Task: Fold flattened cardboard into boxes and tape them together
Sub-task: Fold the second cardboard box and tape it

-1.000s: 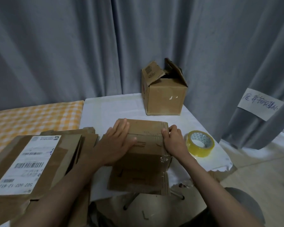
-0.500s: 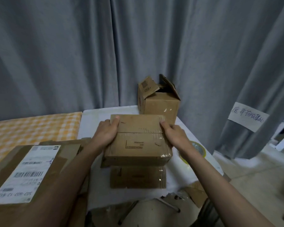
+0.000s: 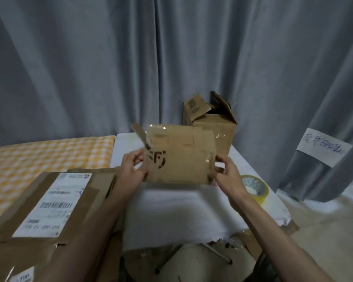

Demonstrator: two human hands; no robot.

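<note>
A flattened cardboard box (image 3: 179, 159) is pinched upright between left hand (image 3: 131, 169) and right hand (image 3: 227, 176); worn creases could tear.

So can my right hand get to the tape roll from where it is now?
Probably yes: the tape roll lies uncovered on the table just beside the right hand, but that hand grips the cardboard.

Held cardboard piece (image 3: 179, 157): matt brown corrugated card, black print, glossy clear tape strip at top edge and right side. Assembled box (image 3: 212, 129) behind: same matt brown card. Tape roll (image 3: 255, 188): glossy yellowish plastic film. Bench (image 3: 171, 210) cover: white, soft, matt, torn at front edge. Flattened stack (image 3: 49, 204) at left: matt card, brown tape, white paper label. Curtain (image 3: 90, 68): grey cloth, matt.
</note>
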